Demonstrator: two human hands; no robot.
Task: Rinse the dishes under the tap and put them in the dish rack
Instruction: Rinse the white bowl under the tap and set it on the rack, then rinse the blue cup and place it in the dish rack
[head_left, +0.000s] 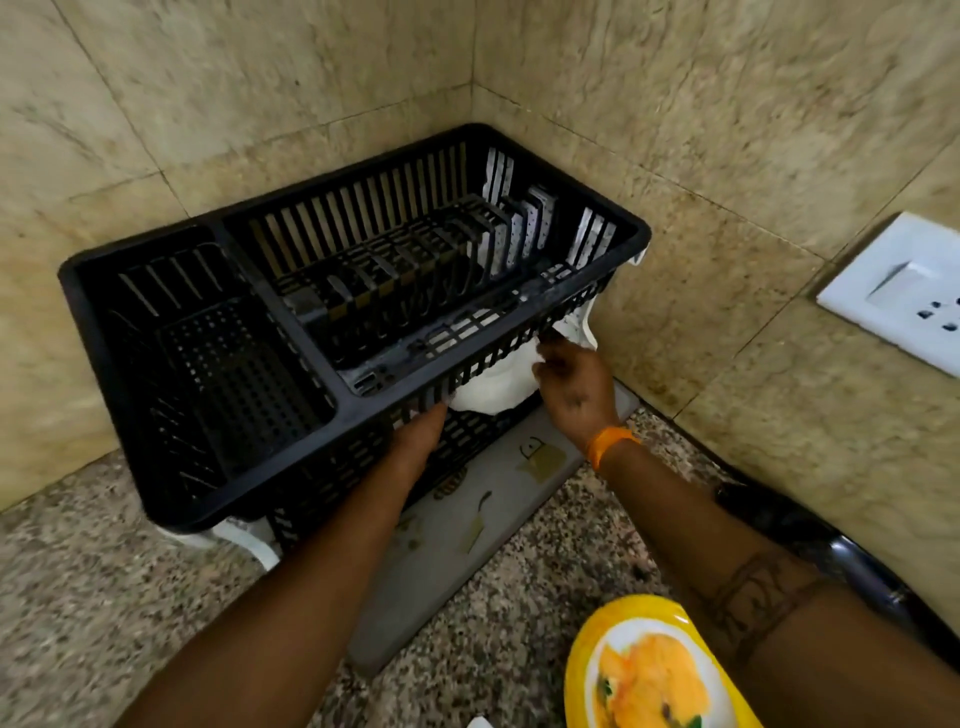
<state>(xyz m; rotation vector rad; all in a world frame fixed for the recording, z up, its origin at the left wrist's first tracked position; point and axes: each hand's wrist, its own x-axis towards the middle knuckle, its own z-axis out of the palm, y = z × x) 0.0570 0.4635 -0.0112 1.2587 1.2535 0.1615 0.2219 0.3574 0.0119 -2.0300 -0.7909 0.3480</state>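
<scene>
A black plastic dish rack (218, 332) stands tilted in the tiled corner, its near side lifted off the counter. My left hand (418, 441) reaches under its front wall and holds it up. My right hand (569, 384), with an orange band at the wrist, pinches a white cloth (493, 384) that lies beneath the rack. The rack holds no dishes. A yellow plate (654, 670) with an orange pattern sits at the bottom right edge, partly cut off.
A grey printed mat (467, 525) lies on the speckled granite counter (104, 597) under the rack. A white wall socket (904, 291) is on the right wall. A dark shiny object (852, 561) lies along the right wall's base.
</scene>
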